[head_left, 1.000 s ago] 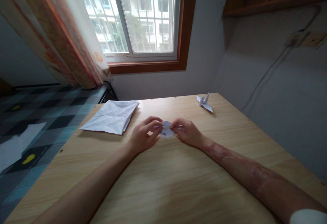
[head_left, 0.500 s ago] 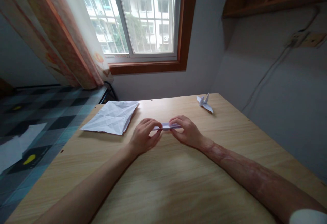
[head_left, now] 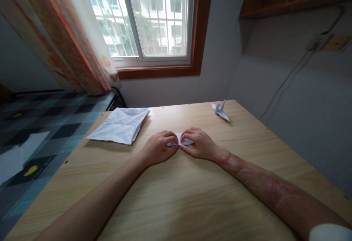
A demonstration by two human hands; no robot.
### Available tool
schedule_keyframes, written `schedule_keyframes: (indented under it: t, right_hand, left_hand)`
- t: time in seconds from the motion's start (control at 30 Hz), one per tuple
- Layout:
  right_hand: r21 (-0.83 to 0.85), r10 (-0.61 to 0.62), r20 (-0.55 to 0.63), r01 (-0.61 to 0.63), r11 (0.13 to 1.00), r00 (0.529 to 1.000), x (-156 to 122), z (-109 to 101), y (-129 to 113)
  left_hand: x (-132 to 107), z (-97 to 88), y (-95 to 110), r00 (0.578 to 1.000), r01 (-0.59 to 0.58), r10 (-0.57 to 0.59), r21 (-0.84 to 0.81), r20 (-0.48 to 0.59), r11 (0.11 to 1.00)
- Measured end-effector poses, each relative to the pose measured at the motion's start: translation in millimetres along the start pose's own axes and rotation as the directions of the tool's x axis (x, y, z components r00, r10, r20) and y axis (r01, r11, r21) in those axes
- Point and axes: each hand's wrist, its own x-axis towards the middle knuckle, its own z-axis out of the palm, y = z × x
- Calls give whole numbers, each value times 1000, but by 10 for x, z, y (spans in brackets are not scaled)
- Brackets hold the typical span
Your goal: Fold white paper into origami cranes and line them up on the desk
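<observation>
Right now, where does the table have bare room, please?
The widest bare wood is the near half of the table, between left forearm and right forearm. Another patch runs along the far edge, between the creased sheet and the paper crane. Mid-table is crowded, where left hand and right hand press the folded paper.

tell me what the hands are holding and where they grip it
A small folded white paper: left hand grips its left end, right hand its right end.
</observation>
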Motion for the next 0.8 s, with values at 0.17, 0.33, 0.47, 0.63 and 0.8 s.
schedule_keyframes:
  t: [0.17, 0.33, 0.47, 0.63, 0.8]
  right_hand:
    - [24, 13, -8, -12, 1000, 1000, 4, 9, 27]
    - [60, 47, -8, -46, 997, 999, 14, 11, 36]
    - [85, 77, 0, -77, 993, 997, 17, 21, 49]
    - [98, 137, -22, -134, 986, 990, 8, 57, 76]
    - [74, 178, 2, -177, 981, 984, -1, 66, 68]
  left_hand:
    - [6, 9, -38, 999, 27, -28, -51, -21, 998]
    - [-9, 13, -75, 996, 94, -94, -80, 10, 992]
    - [-28, 26, -105, 991, 133, -133, -49, 3, 990]
    - [-18, 36, -123, 995, 95, -94, 11, -10, 995]
    - [-3, 43, -163, 989, 128, -127, 11, -75, 992]
